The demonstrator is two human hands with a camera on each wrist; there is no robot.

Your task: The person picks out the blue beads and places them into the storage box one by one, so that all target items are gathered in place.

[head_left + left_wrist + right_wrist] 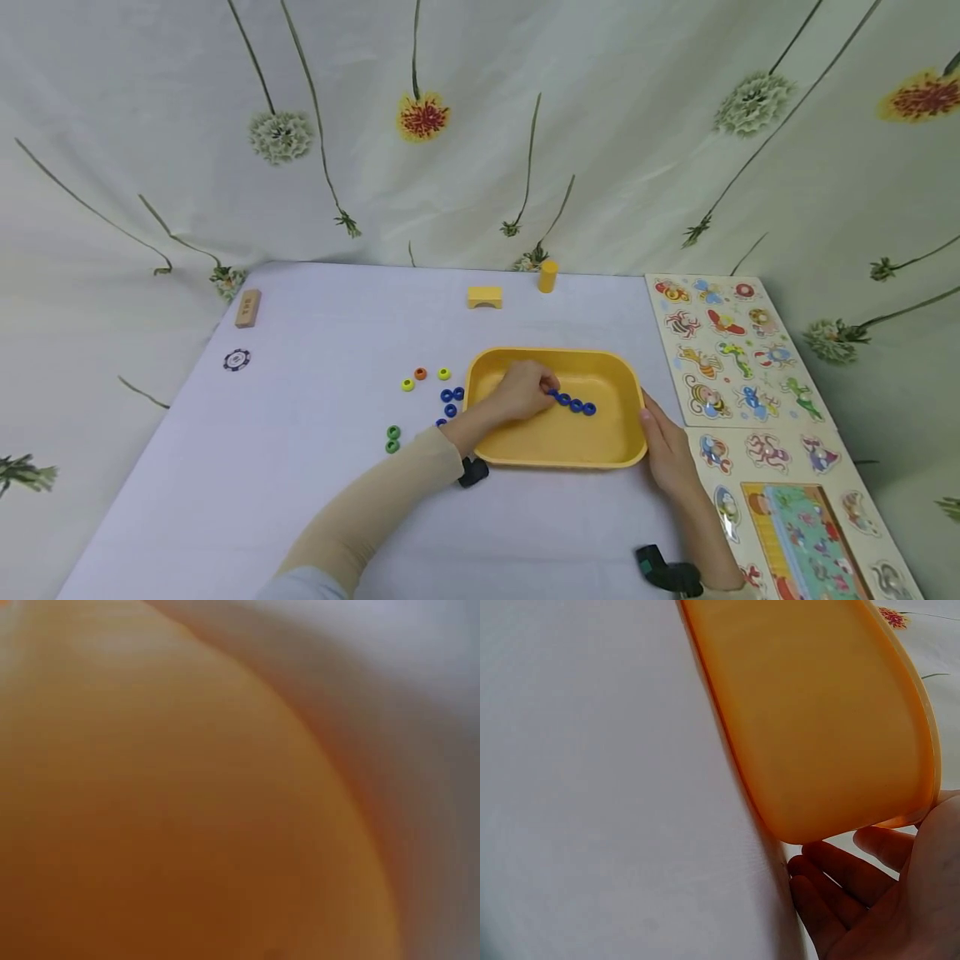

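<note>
Inside a yellow tray, my left hand reaches over its left side and pinches a blue ring bead. That bead is at the left end of a slanting row of blue ring beads on the tray floor. The fingertips are partly hidden in the head view, and the left wrist view is a blur of the yellow tray. At the tray's right end, my right hand holds the rim, thumb at the edge. The right wrist view shows its fingers against the outside of the end wall.
Left of the tray lie more blue beads, green beads, yellow beads and an orange bead. Behind are an arch block and a yellow cylinder. Sticker sheets lie right; a wooden block and chip lie left.
</note>
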